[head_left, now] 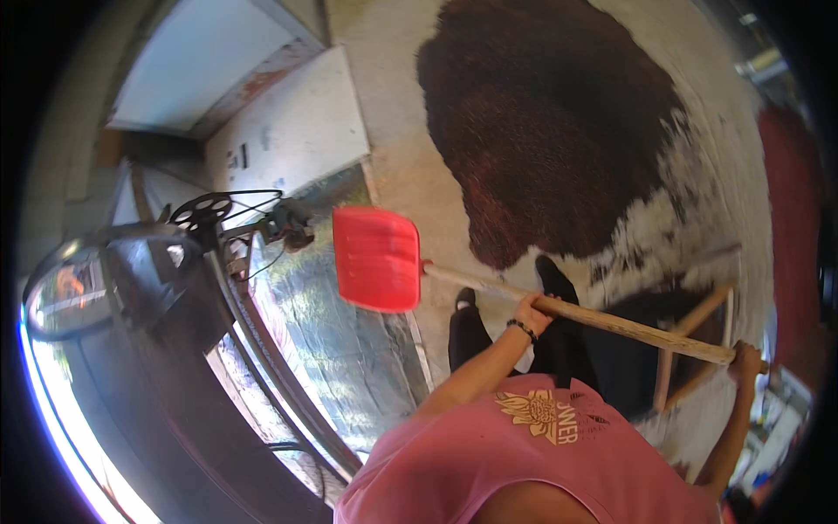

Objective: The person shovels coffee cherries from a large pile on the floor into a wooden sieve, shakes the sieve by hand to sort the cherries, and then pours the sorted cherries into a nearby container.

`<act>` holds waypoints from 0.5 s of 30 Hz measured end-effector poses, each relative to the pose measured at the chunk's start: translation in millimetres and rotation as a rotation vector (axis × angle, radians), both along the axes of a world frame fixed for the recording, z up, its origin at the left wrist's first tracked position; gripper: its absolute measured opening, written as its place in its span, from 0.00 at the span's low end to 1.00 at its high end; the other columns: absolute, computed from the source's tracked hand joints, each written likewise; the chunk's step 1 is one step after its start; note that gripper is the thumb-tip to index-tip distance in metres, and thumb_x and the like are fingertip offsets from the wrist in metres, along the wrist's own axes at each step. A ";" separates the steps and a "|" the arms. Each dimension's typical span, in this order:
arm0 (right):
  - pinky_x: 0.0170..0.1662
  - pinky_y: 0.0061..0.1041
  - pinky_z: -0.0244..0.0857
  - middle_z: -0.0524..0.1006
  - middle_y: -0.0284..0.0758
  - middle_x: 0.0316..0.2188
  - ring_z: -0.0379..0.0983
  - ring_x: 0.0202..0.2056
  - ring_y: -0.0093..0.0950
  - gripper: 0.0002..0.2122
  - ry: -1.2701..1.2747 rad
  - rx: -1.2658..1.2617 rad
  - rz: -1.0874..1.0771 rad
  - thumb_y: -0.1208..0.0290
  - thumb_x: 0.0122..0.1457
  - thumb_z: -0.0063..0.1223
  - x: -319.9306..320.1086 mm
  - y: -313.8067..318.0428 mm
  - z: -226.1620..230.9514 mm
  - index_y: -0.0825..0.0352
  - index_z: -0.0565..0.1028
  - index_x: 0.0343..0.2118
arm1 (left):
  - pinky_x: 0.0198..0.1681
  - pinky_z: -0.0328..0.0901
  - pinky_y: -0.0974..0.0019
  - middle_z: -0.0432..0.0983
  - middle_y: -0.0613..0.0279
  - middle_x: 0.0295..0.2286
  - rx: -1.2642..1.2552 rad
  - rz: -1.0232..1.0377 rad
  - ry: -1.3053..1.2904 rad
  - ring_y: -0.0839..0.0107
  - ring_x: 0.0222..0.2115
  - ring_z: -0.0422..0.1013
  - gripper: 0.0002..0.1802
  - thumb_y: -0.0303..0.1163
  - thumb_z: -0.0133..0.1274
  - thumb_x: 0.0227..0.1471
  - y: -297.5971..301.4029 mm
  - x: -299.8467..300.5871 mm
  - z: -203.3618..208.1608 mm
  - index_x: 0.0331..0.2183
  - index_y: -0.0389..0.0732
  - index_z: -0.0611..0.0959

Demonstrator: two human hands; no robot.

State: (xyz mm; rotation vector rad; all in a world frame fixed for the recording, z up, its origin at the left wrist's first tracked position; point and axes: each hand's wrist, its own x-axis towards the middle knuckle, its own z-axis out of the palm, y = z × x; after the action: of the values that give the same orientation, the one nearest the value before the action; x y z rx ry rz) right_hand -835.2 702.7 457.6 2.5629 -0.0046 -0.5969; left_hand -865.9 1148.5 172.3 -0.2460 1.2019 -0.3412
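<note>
I hold a shovel with a broad red blade (pixel 377 259) and a long wooden handle (pixel 624 326) roughly level across my body. The blade points left and hangs in front of a metal sheet. My left hand (pixel 535 315), with a dark beaded bracelet on its wrist, is closed round the middle of the handle. Toward the handle's right end, my right hand (pixel 745 361) grips it. Beyond my feet spreads a large dark brown heap (pixel 550 122) of loose-looking material, thinning into scattered bits at its right edge. The blade is apart from the heap.
At left stands a dark machine (pixel 166 375) with a spoked wheel (pixel 201 210) and a round rim. White panels (pixel 292 122) lean behind it, beside a shiny metal sheet (pixel 349 349). A wooden frame (pixel 698 316) lies by my right leg. Something dark red (pixel 790 236) lines the far right.
</note>
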 end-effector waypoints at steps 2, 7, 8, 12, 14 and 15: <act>0.30 0.38 0.61 0.72 0.43 0.21 0.69 0.26 0.42 0.04 -0.016 -0.051 -0.179 0.75 0.37 0.50 -89.9 23.6 8.9 0.62 0.72 0.20 | 0.44 0.56 0.45 0.64 0.49 0.31 -0.037 -0.114 -0.008 0.49 0.37 0.62 0.12 0.27 0.44 0.45 2.6 -38.0 -18.4 0.34 0.36 0.64; 0.30 0.37 0.63 0.73 0.42 0.19 0.70 0.27 0.41 0.04 0.099 -0.052 -0.550 0.72 0.38 0.50 -290.5 93.9 44.1 0.63 0.72 0.21 | 0.44 0.56 0.46 0.64 0.49 0.33 -0.019 -0.518 0.093 0.49 0.38 0.62 0.12 0.28 0.44 0.46 10.7 -100.2 -4.9 0.35 0.37 0.64; 0.30 0.37 0.63 0.73 0.42 0.20 0.70 0.27 0.41 0.05 0.125 -0.023 -0.624 0.72 0.38 0.51 -311.5 116.5 47.6 0.64 0.72 0.21 | 0.44 0.56 0.46 0.64 0.49 0.33 -0.016 -0.568 0.116 0.49 0.38 0.61 0.12 0.28 0.44 0.46 14.5 -111.7 -6.8 0.35 0.37 0.64; 0.35 0.37 0.62 0.72 0.45 0.28 0.69 0.32 0.43 0.11 0.288 -0.048 -0.913 0.75 0.39 0.47 -424.7 181.3 43.9 0.64 0.72 0.30 | 0.43 0.57 0.45 0.65 0.50 0.33 -0.007 -0.824 0.081 0.50 0.38 0.63 0.12 0.30 0.43 0.47 22.0 -164.2 -20.4 0.35 0.37 0.65; 0.34 0.37 0.63 0.72 0.45 0.28 0.69 0.32 0.43 0.10 0.360 -0.102 -1.104 0.72 0.39 0.50 -481.5 202.8 34.8 0.65 0.72 0.28 | 0.41 0.59 0.45 0.65 0.51 0.32 0.002 -0.984 0.047 0.51 0.36 0.65 0.13 0.31 0.43 0.47 22.1 -188.9 -24.4 0.35 0.37 0.65; 0.34 0.37 0.63 0.72 0.44 0.29 0.69 0.33 0.42 0.10 0.445 -0.070 -1.182 0.70 0.39 0.52 -540.5 203.3 20.9 0.65 0.72 0.27 | 0.40 0.60 0.45 0.65 0.51 0.31 0.000 -1.053 0.038 0.52 0.35 0.65 0.13 0.32 0.44 0.46 20.9 -204.1 -27.8 0.36 0.37 0.65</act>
State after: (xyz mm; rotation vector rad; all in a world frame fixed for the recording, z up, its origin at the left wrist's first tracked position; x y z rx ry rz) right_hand -1375.7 906.0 478.5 2.0691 -1.3979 -1.5023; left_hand -1069.9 1169.4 144.6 0.4156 1.2893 -1.2487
